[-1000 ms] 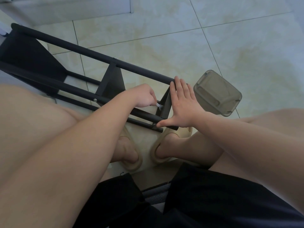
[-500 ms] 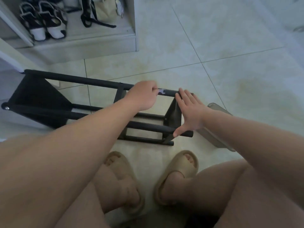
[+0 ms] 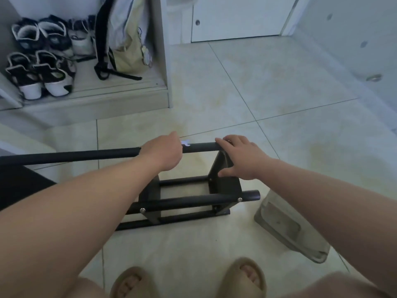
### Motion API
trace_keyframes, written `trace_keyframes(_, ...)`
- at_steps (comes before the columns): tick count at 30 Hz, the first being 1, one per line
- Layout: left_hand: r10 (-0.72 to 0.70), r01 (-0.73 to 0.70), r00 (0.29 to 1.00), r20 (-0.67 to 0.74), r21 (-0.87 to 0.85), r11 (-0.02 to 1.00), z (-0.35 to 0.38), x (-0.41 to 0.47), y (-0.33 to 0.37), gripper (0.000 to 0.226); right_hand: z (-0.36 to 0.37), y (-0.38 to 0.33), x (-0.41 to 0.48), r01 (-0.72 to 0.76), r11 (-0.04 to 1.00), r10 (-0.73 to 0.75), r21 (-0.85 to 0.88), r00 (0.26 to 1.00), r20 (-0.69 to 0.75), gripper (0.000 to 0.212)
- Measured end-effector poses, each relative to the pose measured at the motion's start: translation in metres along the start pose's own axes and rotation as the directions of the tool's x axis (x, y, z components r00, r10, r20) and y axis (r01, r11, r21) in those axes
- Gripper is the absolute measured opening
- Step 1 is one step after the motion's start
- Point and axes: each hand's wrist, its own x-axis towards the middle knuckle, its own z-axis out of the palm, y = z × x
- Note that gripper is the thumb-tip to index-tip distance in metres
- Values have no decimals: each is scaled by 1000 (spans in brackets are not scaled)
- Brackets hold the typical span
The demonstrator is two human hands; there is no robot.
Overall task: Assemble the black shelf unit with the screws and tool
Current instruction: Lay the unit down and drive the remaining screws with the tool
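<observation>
The black shelf unit (image 3: 189, 201) lies on its side on the tiled floor, its long tubes running left to right with silver screw heads (image 3: 142, 210) showing on the near tube. My left hand (image 3: 165, 151) is closed over the top tube and holds a small silver wrench (image 3: 185, 143) whose tip sticks out to the right. My right hand (image 3: 240, 158) rests on the tube's right end and on the black end panel (image 3: 225, 186), fingers over the tube, thumb against the panel.
A translucent plastic container (image 3: 285, 229) lies on the floor to the right of the frame. Shoes (image 3: 38, 78) and a bag (image 3: 126, 39) sit in an open cabinet at the back left. My feet in beige slippers (image 3: 245, 276) are near the bottom edge.
The view has tilted up and pulled back from the frame. My left hand went from the lower tube up to the top tube with the wrench. My right hand shifted from flat on the panel to over the tube end.
</observation>
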Motion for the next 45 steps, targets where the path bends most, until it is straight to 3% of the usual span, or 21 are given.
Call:
trace_keyframes(4,-96,93,985,-145,-31,995,7,9,-13,22,13,-3,8,-65,996,75,65,985,-155,64)
trace_keyframes(7,-110,111,986,-122,2,994,8,9,-17,24,19,-7,7,-89,994,102,62,962,-253,45)
trace_keyframes(11,-58,61,994,-90,29,998,11,0,-15,24,20,-10,2,-98,995,89,-25,966,-243,43)
trace_keyframes(18,59,-42,972,-226,77,996,0,-22,-20,13,13,-21,-14,-80,982,9,-168,923,-386,48)
trace_keyframes(22,33,-18,974,-223,69,997,-8,-30,-26,16,10,-35,-21,-38,981,-38,-190,924,-381,48)
trace_keyframes(29,-38,41,997,-73,50,998,4,-44,-39,12,25,-48,-30,79,971,-133,-225,963,-234,46)
trace_keyframes(34,10,-19,991,130,64,998,32,-59,-47,17,50,-48,-31,163,971,-174,-175,983,-51,44)
trace_keyframes(39,2,-53,928,373,127,990,62,-54,-51,17,88,-44,-30,214,972,-209,-97,976,58,38)
trace_keyframes(42,-1,-62,921,390,148,987,77,-48,-52,25,104,-40,-28,206,978,-201,-46,975,92,37)
trace_keyframes(45,-27,-34,856,517,107,994,90,-41,-50,19,118,-34,-25,202,979,-198,-13,972,129,40)
